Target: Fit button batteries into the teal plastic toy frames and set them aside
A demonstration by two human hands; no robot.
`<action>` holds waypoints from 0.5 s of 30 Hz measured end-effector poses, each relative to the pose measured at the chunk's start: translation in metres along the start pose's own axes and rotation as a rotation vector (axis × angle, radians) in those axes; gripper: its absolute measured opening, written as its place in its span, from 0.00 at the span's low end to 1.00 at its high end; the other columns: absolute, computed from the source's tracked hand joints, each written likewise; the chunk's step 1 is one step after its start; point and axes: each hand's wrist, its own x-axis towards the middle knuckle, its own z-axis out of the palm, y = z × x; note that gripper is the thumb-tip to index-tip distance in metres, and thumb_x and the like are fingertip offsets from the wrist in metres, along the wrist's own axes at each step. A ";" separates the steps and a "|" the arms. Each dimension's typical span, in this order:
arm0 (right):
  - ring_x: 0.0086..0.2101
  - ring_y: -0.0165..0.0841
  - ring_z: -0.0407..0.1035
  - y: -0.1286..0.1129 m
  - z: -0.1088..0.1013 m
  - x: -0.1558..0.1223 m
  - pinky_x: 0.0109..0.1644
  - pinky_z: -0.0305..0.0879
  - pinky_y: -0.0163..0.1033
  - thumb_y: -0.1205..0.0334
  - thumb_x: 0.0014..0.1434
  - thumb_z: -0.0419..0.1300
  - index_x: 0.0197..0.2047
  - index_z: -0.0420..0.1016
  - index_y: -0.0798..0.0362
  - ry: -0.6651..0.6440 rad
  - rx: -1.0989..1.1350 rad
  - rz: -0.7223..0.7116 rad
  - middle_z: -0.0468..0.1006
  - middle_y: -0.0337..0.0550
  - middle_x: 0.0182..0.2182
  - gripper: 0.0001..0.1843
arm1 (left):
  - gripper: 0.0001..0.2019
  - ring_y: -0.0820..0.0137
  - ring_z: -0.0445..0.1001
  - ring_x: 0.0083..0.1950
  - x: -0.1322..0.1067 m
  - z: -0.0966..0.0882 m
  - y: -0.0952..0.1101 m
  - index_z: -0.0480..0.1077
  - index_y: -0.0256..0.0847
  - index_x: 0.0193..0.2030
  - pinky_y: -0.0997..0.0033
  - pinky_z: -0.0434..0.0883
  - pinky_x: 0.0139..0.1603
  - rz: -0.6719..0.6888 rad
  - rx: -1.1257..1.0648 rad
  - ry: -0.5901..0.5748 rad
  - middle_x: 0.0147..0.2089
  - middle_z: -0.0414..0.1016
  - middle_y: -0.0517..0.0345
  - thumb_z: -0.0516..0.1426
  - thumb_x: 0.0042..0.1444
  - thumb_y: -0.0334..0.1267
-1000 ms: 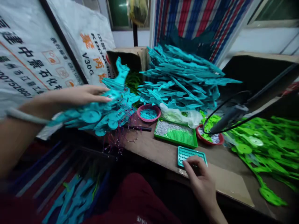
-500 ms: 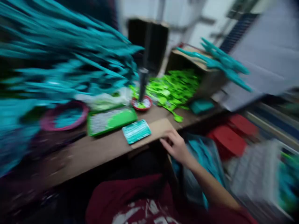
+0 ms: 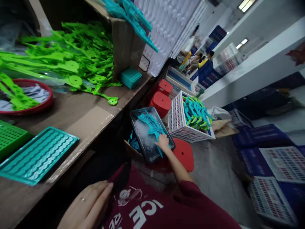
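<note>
**Right hand on teal plastic pieces in a low tray beside the tabletop**

Closest to the camera, the person's left hand (image 3: 85, 206) is resting flat against a maroon shirt (image 3: 166, 210). Its fingers are lying straight and side by side, holding nothing, and a thin ring is showing on one finger.

Just left of it, a teal plastic tray with wavy grooves (image 3: 38, 154) is lying on the brown tabletop (image 3: 62, 109), beside a flat cardboard sheet (image 3: 89, 122).

Below the tabletop's edge, the right arm is hanging down. The right hand (image 3: 163, 142) is touching long teal plastic pieces (image 3: 150, 122) lying in a dark metal tray (image 3: 145, 143), which is sitting next to a red plastic stool (image 3: 184, 154). Whether the fingers are clamping a piece cannot be told.

The pieces are lying tangled. Taking one by its stem and lifting it clear, rather than dragging the heap, would likely work best.

Beyond, a white slatted crate (image 3: 177, 122) is holding teal and green pieces, with two more red stools (image 3: 162, 102) standing nearby. Farther along the tabletop, bright green plastic pieces (image 3: 66, 54) are spilling from a cardboard box (image 3: 124, 41). In the distance, other people (image 3: 190, 57) are sitting among blue crates (image 3: 209, 71).

The only writing that can be read is white lettering on the shirt, seeming to spell "ICE", with the rest cut off.
</note>
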 end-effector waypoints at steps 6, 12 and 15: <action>0.60 0.52 0.60 -0.006 0.015 0.003 0.59 0.60 0.49 0.61 0.65 0.54 0.51 0.77 0.61 0.083 0.050 0.042 0.71 0.64 0.55 0.17 | 0.15 0.65 0.77 0.50 0.048 0.015 0.007 0.74 0.32 0.53 0.65 0.72 0.54 0.190 0.111 0.035 0.48 0.79 0.46 0.49 0.68 0.26; 0.58 0.43 0.63 0.012 0.009 0.014 0.61 0.59 0.40 0.53 0.66 0.55 0.55 0.75 0.55 0.071 0.161 0.016 0.72 0.53 0.55 0.20 | 0.12 0.65 0.78 0.46 0.046 0.029 0.008 0.74 0.31 0.51 0.65 0.71 0.50 0.118 0.120 0.061 0.46 0.78 0.46 0.50 0.68 0.27; 0.60 0.43 0.62 0.022 0.011 0.017 0.63 0.59 0.45 0.51 0.70 0.53 0.58 0.71 0.56 0.074 0.194 0.106 0.70 0.55 0.58 0.22 | 0.13 0.65 0.78 0.46 0.037 0.035 0.007 0.73 0.32 0.52 0.65 0.72 0.50 0.090 0.111 0.027 0.46 0.78 0.47 0.49 0.69 0.29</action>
